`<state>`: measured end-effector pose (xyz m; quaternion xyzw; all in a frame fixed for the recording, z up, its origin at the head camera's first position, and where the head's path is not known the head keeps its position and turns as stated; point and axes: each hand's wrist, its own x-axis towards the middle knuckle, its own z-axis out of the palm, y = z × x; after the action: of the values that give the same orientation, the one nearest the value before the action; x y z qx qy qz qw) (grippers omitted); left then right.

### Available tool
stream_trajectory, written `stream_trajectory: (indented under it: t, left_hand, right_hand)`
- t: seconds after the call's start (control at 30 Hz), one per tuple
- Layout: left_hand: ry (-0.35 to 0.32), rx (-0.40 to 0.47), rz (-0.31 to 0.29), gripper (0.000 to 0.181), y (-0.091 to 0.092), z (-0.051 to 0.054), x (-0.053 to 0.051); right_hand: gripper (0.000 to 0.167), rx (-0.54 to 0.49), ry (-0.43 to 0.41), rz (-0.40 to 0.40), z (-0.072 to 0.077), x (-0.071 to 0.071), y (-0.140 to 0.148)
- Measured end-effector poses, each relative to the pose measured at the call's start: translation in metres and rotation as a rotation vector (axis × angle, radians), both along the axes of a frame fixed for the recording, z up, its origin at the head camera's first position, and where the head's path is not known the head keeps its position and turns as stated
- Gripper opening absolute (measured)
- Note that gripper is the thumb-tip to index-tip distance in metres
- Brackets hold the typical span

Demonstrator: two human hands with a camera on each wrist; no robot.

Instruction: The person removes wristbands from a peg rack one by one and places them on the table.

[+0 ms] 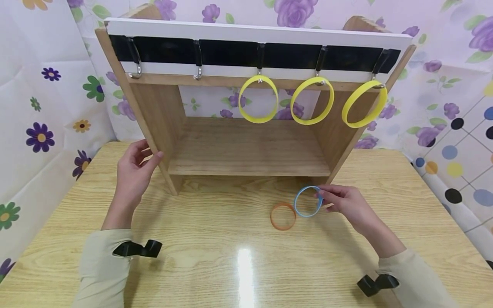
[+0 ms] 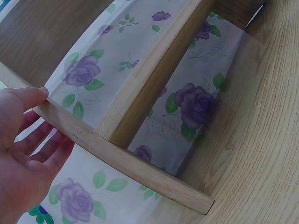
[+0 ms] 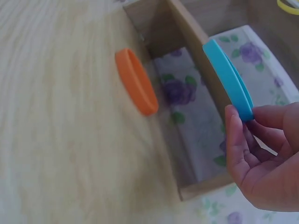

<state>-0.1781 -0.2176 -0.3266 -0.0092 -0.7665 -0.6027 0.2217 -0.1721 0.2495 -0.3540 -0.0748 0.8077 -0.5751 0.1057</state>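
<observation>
Right hand [image 1: 346, 207]: grip narrowed to a pinch on the blue ring [image 3: 227, 79], above the desk [image 1: 204, 256] and near an orange ring [image 3: 131, 86]. Left hand [image 1: 135, 173]: grip closed about the side edge of the wooden rack [image 1: 246, 147].

On the wood-grained table [image 1: 204, 261], a wooden rack [image 1: 250, 145] stands far, three round yellow bands [image 1: 259, 120] hang from its three right-hand metal hooks [image 1: 260, 55], a round orange band [image 3: 130, 84] lies nearer, right of centre, and a round blue band [image 3: 227, 79] is just right, in the right hand [image 1: 344, 205], with the left hand [image 1: 135, 169] at the rack's left side.
</observation>
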Motion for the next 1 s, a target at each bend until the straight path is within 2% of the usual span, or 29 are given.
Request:
stream_trajectory:
  t: [0.33, 0.5, 0.7, 1.0]
  left_hand:
    - [0.008, 0.019, -0.001, 0.038, 0.001, -0.001, 0.000]
    - [0.017, 0.023, -0.004, 0.037, 0.000, -0.002, 0.000]
    - [0.050, 0.056, -0.015, 0.034, 0.000, -0.002, -0.002]
    - [0.028, 0.028, -0.010, 0.037, 0.000, -0.001, -0.001]
  right_hand:
    - [0.040, 0.039, -0.045, 0.008, -0.028, -0.001, 0.019]
    - [0.040, 0.036, -0.060, 0.035, -0.036, -0.002, 0.025]
    - [0.039, 0.054, -0.086, 0.075, -0.040, -0.003, 0.027]
    - [0.033, 0.134, -0.068, 0.076, -0.041, -0.001, 0.025]
